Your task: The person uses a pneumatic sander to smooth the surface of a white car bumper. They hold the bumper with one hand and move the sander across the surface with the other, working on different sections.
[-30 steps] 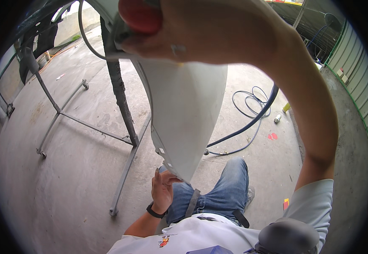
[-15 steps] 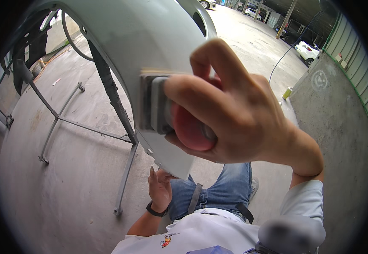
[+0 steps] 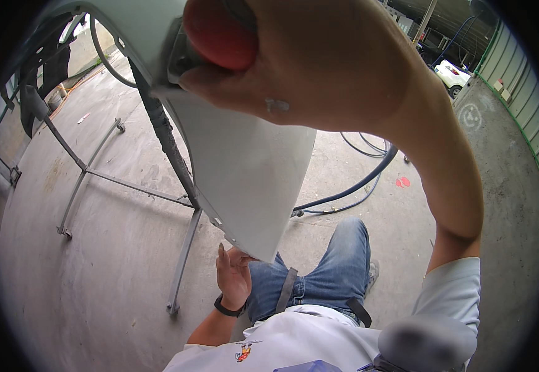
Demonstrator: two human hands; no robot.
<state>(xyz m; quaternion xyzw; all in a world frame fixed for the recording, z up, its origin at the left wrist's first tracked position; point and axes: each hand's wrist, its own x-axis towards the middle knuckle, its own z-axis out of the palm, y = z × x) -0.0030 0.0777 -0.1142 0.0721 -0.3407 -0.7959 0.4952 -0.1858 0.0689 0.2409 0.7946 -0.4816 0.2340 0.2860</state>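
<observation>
A pale grey car fender [image 3: 245,161] stands upright before me, its lower end narrowing to a corner above my lap. My right hand [image 3: 325,68] is closed around a sanding block [image 3: 223,34] with a round red knob and a dark base. The block is against the upper part of the panel, near its curved left edge; my hand hides part of it. A pale smear marks the side of that hand. Low down, my left hand [image 3: 235,279] grips the fender's bottom edge, one finger sticking up and the others partly hidden at the edge.
A grey metal stand [image 3: 186,248] with caster legs spreads over the concrete floor to the left. Dark hoses [image 3: 356,192] lie coiled behind the fender. Rightward are a low concrete wall [image 3: 505,161] and a white car [image 3: 451,75] farther off.
My right hand and the sanding block have moved up and to the left along the fender, uncovering its lower surface and the hoses. My left hand has stayed at the bottom edge.
</observation>
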